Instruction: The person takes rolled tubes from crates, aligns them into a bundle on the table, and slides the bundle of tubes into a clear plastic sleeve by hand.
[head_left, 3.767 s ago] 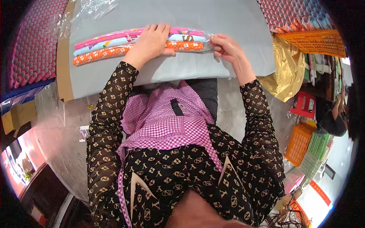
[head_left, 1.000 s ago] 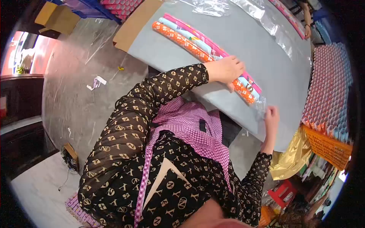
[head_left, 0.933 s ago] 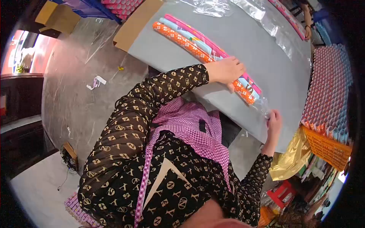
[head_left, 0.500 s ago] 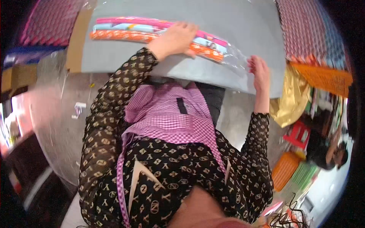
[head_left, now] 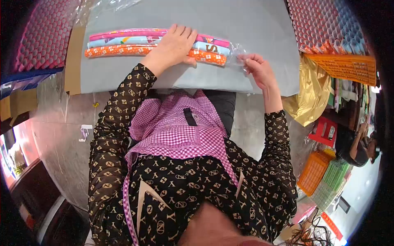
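A pink roll (head_left: 123, 34), a light blue roll (head_left: 106, 41) and an orange patterned roll (head_left: 115, 51), which look like wrapping paper, lie side by side in a clear plastic sleeve (head_left: 237, 52). My left hand (head_left: 174, 46) rests across the middle of the rolls, fingers stretched out and thumb apart, covering part of them. At the right end, my right hand (head_left: 259, 69) pinches the loose end of the sleeve between thumb and fingers. The rolls lie on a grey table surface (head_left: 193, 16).
Stacked pink rolls (head_left: 41, 37) stand at the left, and more rolls (head_left: 328, 24) at the right above an orange crate (head_left: 344, 67). Gold sheeting (head_left: 310, 94) hangs by the table's right side. A red stool (head_left: 323, 131) and another person (head_left: 355, 143) are farther right.
My right hand has moved left, closer to the rolls, and the sleeve's loose end is now bunched shorter. My left hand stays on the rolls. The whole view has shifted slightly.
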### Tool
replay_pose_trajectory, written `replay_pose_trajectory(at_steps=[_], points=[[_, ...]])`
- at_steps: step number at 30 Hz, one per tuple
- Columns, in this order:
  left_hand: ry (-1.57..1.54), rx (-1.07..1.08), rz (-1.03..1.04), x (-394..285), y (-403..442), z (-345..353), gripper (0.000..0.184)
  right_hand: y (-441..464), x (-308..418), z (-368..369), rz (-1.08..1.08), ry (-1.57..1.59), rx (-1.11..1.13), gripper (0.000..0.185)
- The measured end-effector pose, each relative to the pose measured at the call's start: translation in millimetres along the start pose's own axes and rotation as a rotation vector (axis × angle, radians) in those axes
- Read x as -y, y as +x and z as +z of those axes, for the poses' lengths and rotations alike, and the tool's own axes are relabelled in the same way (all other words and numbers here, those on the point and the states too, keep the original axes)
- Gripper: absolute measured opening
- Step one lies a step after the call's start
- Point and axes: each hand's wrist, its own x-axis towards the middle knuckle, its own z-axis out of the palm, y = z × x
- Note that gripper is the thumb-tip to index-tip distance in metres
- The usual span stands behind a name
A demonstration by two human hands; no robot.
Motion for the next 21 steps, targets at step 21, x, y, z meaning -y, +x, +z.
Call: replay_pose_trajectory(at_steps=[21], points=[[-0.175,-0.628,-0.303,45,-52,-9,0.061,23,4,15,-0.091,-0.390,-0.140,0.019]])
